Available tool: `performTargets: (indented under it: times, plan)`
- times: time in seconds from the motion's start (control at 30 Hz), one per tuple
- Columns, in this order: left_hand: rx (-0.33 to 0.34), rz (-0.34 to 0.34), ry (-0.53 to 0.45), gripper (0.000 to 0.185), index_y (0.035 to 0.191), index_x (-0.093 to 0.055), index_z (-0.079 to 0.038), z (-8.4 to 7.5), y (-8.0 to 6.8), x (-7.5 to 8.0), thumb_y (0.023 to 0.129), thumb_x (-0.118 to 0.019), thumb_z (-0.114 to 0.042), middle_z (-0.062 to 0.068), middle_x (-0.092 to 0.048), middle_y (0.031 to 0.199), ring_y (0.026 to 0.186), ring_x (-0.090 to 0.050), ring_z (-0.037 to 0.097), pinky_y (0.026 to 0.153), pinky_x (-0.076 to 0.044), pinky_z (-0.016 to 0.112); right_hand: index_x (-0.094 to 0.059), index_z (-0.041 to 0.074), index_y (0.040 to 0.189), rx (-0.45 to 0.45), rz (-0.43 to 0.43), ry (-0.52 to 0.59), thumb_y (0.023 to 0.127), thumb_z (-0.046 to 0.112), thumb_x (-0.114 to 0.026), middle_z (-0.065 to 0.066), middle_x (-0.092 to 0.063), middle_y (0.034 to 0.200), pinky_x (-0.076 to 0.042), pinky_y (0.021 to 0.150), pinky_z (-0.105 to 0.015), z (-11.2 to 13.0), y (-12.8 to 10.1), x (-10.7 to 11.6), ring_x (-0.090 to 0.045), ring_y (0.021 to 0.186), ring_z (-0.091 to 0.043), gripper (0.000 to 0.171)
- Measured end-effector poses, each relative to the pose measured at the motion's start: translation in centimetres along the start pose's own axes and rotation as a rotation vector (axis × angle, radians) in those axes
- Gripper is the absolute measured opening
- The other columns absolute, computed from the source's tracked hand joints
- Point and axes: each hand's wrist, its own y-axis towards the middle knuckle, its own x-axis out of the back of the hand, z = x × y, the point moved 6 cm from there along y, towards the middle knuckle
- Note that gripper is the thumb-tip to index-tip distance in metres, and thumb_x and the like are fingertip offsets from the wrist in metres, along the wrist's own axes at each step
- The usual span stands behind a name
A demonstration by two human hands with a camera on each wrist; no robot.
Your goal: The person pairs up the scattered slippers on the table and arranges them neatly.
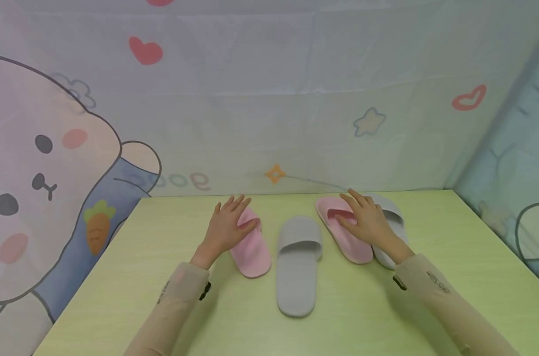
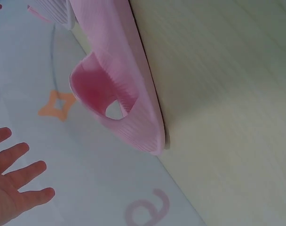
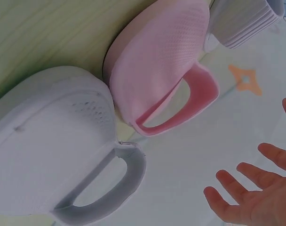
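Note:
Four slippers lie on the green table. My left hand is spread with straight fingers over the toe end of the left pink slipper; the left wrist view shows those fingers clear of that slipper. My right hand is spread over the strap of the right pink slipper, its fingers straight and holding nothing. One grey slipper lies between the pink ones. A second grey slipper lies partly under my right hand, beside the pink one. I cannot tell whether either hand touches a slipper.
A cartoon-printed cloth backdrop stands right behind the table's far edge and along the right side. The table's left edge drops off beside a bunny print. Bare tabletop lies in front of the slippers.

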Motion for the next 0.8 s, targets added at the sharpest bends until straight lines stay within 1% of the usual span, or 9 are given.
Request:
performTargets:
  times: [0.13, 0.3, 0.5, 0.8]
  plan:
    - [0.006, 0.005, -0.007, 0.057, 0.131, -0.046, -0.011, 0.3, 0.0, -0.2, 0.084, -0.056, -0.042, 0.012, -0.043, 0.136, 0.126, -0.038, 0.036, 0.101, -0.024, 0.058, -0.043, 0.006, 0.13, -0.001, 0.004, 0.0, 0.083, 0.032, -0.059, -0.021, -0.038, 0.136, -0.036, 0.083, -0.062, -0.3, 0.3, -0.3, -0.041, 0.113, -0.044, 0.056]
    - [0.007, 0.009, 0.004, 0.058, 0.13, -0.046, -0.01, 0.7, 0.1, -0.3, 0.083, -0.056, -0.043, 0.013, -0.044, 0.136, 0.125, -0.04, 0.037, 0.101, -0.025, 0.057, -0.042, 0.006, 0.13, -0.006, 0.03, 0.012, 0.084, 0.031, -0.057, -0.021, -0.037, 0.137, -0.034, 0.084, -0.064, -0.5, 0.5, -0.4, -0.039, 0.114, -0.044, 0.055]
    - [0.007, 0.016, 0.031, 0.056, 0.13, -0.046, -0.01, 1.3, 0.2, -0.7, 0.085, -0.053, -0.043, 0.013, -0.044, 0.136, 0.123, -0.042, 0.036, 0.1, -0.027, 0.057, -0.041, 0.005, 0.131, -0.007, 0.053, 0.041, 0.085, 0.03, -0.057, -0.021, -0.037, 0.137, -0.032, 0.086, -0.066, -0.8, 0.9, -0.8, -0.037, 0.117, -0.043, 0.055]
    - [0.026, 0.04, 0.032, 0.053, 0.13, -0.046, -0.011, 2.1, 0.6, -1.5, 0.087, -0.05, -0.042, 0.012, -0.044, 0.136, 0.124, -0.041, 0.034, 0.101, -0.027, 0.057, -0.042, 0.004, 0.131, -0.015, 0.073, 0.091, 0.086, 0.029, -0.055, -0.02, -0.038, 0.136, -0.028, 0.088, -0.067, -1.4, 1.3, -1.6, -0.035, 0.122, -0.04, 0.052]
